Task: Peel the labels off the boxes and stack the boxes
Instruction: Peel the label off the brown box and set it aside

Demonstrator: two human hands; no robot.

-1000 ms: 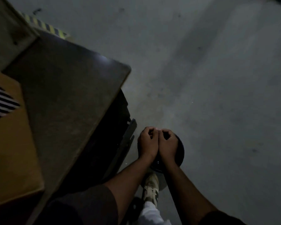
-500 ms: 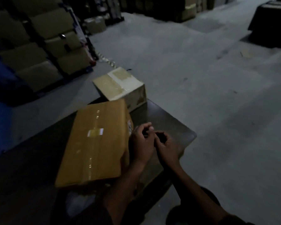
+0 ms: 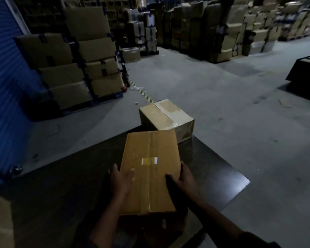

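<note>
Dim warehouse, dark tabletop (image 3: 64, 185): one box in the hands, another waiting beyond.

Both hands are on the near box (image 3: 149, 169), which lies on the tabletop: the left hand (image 3: 119, 181) grips its left edge with the thumb over the top, and the right hand (image 3: 182, 178) clasps the right edge the same way. Its top shows only clear tape down the seam and a short strip across, no label that I can make out, so I'd guess peeling here is done or the label is on a hidden face. The second box (image 3: 166, 116) stands just beyond it, a pale patch on its top. Nothing is stacked yet, so the stacking is all left to do.
</note>
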